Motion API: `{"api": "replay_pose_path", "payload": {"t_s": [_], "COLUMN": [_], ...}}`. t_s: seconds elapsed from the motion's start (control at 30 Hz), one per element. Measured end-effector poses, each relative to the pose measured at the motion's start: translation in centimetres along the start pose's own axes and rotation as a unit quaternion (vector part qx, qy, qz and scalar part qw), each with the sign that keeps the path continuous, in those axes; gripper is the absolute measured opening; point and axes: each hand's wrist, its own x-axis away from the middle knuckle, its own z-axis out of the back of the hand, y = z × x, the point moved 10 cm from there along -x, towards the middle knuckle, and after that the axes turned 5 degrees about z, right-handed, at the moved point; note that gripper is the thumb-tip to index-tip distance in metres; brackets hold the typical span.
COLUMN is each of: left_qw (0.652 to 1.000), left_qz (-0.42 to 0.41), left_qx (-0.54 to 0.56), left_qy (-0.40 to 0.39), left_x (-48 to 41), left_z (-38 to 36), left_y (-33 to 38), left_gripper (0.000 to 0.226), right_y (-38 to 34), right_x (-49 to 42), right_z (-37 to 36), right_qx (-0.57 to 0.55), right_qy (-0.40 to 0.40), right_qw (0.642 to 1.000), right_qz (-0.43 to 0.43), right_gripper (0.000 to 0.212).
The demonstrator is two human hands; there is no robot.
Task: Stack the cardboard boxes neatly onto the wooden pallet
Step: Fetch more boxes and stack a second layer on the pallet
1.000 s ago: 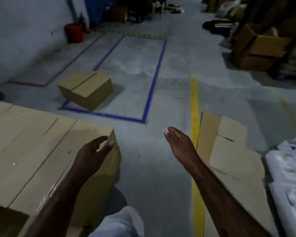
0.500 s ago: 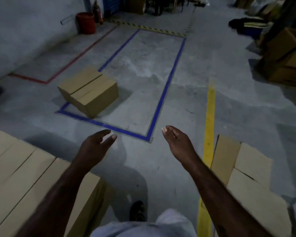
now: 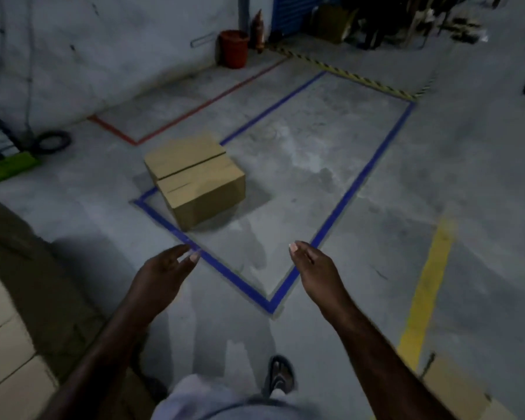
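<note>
A closed cardboard box (image 3: 194,180) sits on the concrete floor, on the near-left corner of a blue taped rectangle (image 3: 361,183). My left hand (image 3: 161,277) and my right hand (image 3: 315,271) reach forward, empty, fingers relaxed, well short of the box. Stacked cardboard boxes (image 3: 6,344) fill the lower left edge. The wooden pallet is not visible.
A red bucket (image 3: 233,48) stands by the far wall next to a red taped outline (image 3: 176,119). A yellow floor line (image 3: 425,292) runs on the right, with flat cardboard (image 3: 455,392) at the bottom right. A green item (image 3: 6,168) lies at left. My sandalled foot (image 3: 278,377) is below.
The view has swung left and moved forward. The lone box is nearer and more central, the stacked boxes have slid to the left edge. Both hands stay out in front, empty.
</note>
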Motion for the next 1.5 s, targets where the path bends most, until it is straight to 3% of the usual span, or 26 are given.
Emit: {"api": "replay_pose_path", "payload": {"t_s": [0.27,0.37,0.47,0.6,0.7,0.8,0.87,0.97,1.2,1.4,1.5], "left_qw": [0.991,0.987,0.987,0.989,0.994,0.995,0.995,0.991,0.974,0.938,0.899], "left_qz": [0.091,0.111,0.116,0.1,0.102,0.097,0.097,0.084,0.058,0.071,0.042], "left_qx": [0.078,0.088,0.088,0.079,0.025,-0.01,-0.038,-0.107,-0.211,-0.32,-0.403], "left_qy": [0.061,0.071,0.067,0.07,0.035,-0.008,-0.008,0.005,-0.054,-0.116,-0.165], "left_x": [-8.2,-12.9,-19.0,-29.1,-36.3,-43.4,-47.4,-53.0,-68.1,-82.2,-88.9], "left_z": [1.6,2.8,4.3,7.1,9.1,11.7,13.6,15.4,13.9,10.7,7.8], "left_y": [0.8,0.7,0.7,0.7,1.3,1.5,1.9,2.8,1.2,-3.3,-6.3], "left_gripper": [0.088,0.077,0.077,0.063,0.052,0.064,0.071,0.061,0.058,0.061,0.058], "right_y": [-3.0,-3.9,-5.1,-7.1,-9.4,-11.2,-11.9,-12.3,-10.2,-4.0,0.2], "right_x": [-15.0,-20.2,-25.6,-33.6,-38.9,-44.1,-46.8,-50.8,-62.7,-72.5,-76.1], "right_z": [-3.2,-6.3,-9.5,-13.8,-17.1,-20.6,-22.6,-25.2,-33.7,-43.1,-46.7], "right_qx": [-0.02,-0.019,-0.019,0.002,0.02,0.021,0.016,0.028,0.048,0.104,0.134], "right_qy": [-0.108,-0.135,-0.148,-0.136,-0.136,-0.137,-0.13,-0.127,-0.157,-0.218,-0.221], "right_qw": [0.994,0.991,0.989,0.991,0.99,0.99,0.991,0.99,0.981,0.954,0.94], "right_qz": [-0.01,-0.007,-0.011,-0.007,-0.014,-0.027,-0.041,-0.059,-0.099,-0.179,-0.221], "right_gripper": [0.031,0.021,0.042,0.048,0.048,0.051,0.052,0.054,0.051,0.061,0.066]}}
